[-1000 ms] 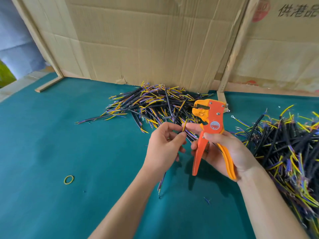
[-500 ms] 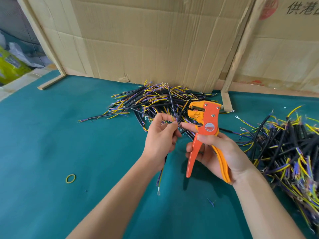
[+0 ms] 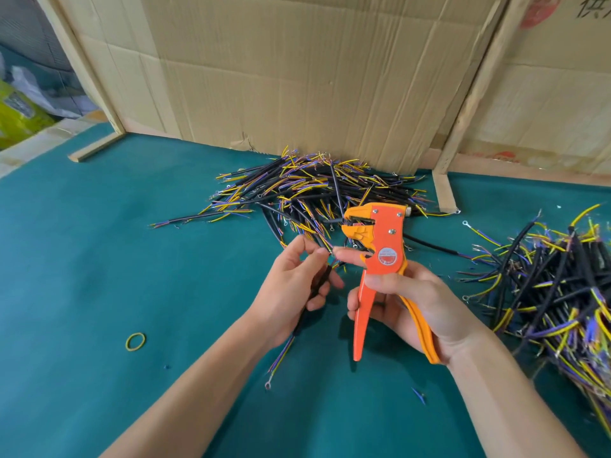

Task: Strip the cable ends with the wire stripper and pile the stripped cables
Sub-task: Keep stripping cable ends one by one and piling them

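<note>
Cable (image 3: 319, 282) between hands, beside stripper (image 3: 380, 259)

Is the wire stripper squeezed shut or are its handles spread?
Spread: the wire stripper handles diverge in the right hand, a gap between them.

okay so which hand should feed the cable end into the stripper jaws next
The left hand. It already grips the black cable, whose upper end sits just beside the open jaws of the wire stripper. The right hand is busy gripping the handles.
</note>
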Demonstrator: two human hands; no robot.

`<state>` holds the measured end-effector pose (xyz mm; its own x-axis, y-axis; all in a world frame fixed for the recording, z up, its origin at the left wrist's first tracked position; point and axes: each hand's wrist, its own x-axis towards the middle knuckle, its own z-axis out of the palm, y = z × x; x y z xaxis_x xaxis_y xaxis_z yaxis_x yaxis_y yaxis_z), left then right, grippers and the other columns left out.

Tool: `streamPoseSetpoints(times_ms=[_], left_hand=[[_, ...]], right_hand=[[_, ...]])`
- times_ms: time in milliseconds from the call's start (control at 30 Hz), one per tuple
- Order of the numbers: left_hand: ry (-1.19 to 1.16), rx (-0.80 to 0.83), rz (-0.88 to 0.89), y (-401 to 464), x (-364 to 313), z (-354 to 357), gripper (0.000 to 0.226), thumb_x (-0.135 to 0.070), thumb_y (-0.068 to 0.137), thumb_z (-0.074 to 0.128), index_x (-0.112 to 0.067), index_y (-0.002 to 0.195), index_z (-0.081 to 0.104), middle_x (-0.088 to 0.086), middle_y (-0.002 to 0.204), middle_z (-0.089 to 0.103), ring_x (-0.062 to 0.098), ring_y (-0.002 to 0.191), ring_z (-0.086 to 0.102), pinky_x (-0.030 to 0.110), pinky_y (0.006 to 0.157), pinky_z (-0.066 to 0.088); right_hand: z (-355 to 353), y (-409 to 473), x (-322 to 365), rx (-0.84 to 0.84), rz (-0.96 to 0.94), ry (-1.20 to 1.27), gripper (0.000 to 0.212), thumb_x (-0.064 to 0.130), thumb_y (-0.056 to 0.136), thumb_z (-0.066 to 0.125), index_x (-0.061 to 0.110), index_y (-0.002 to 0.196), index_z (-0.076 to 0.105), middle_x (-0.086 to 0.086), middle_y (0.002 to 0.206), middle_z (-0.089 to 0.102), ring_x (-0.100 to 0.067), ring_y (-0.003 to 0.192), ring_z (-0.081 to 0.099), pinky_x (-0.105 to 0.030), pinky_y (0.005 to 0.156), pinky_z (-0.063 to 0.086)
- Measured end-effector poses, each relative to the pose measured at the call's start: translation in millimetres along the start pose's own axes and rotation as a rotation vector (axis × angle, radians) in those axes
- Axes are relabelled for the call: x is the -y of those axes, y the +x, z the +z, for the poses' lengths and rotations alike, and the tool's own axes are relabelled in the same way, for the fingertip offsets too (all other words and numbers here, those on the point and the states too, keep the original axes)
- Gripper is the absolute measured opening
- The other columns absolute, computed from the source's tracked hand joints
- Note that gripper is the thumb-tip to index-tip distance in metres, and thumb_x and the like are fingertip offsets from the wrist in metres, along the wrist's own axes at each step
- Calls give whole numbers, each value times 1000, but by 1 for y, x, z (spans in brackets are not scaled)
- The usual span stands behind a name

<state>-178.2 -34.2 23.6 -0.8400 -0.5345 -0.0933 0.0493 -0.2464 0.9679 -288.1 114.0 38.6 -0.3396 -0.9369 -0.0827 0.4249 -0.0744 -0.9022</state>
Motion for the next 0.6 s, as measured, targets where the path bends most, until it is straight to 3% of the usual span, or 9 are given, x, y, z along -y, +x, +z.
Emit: streamPoseSetpoints(times_ms=[167,400,600], left_hand=[[92,13,26,-2,6,-3,11,-9,105,50,-9,103,61,24,85,73,18,56,44,20,44,35],[143,16,83,3,9,-5,17,-13,98,65,-19,82,68,15,73,69,20,56,51,22,43,39],[120,22,27,10,4,-5,14,-8,95,66,-10,82,71,11,67,65,18,52,50,21,42,40]], right_hand=[[-1,1,0,-18,-5,-4,56,19,75,76,6,129,69,-24,83,64,-31,75,64,-40,75,57],[-1,-1,2,-22,12,-9,57,20,75,75,8,131,68,-22,78,64,-31,76,65,-40,76,57],[-1,0,3,-35,25,-14,56,20,75,75,9,130,69,-26,80,66,-32,75,66,-39,76,57]])
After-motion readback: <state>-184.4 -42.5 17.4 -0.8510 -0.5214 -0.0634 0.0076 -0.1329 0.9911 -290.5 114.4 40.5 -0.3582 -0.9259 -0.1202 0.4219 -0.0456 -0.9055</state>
